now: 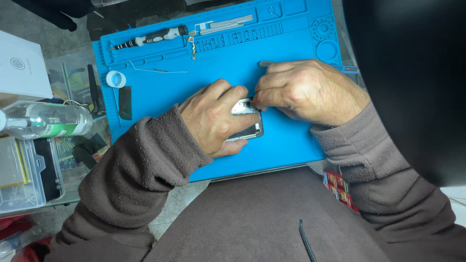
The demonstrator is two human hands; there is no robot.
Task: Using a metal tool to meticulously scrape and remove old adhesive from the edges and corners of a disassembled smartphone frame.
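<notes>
My left hand [216,116] is wrapped over a small silver and black phone [248,122] lying on the blue work mat [291,145], pinning it down. My right hand [303,90] is closed around a thin metal tool [265,63]; its grey upper end sticks out above my fingers and the tip meets the phone's upper edge. Most of the phone is hidden under my left fingers. Both sleeves are brown.
A black-handled screwdriver [150,37], metal tweezers [225,24], a thin wire [158,69], a small white ring [116,78] and a black strip [125,102] lie on the mat. A clear bottle [46,120], plastic boxes [29,174] and a white box [22,65] sit left.
</notes>
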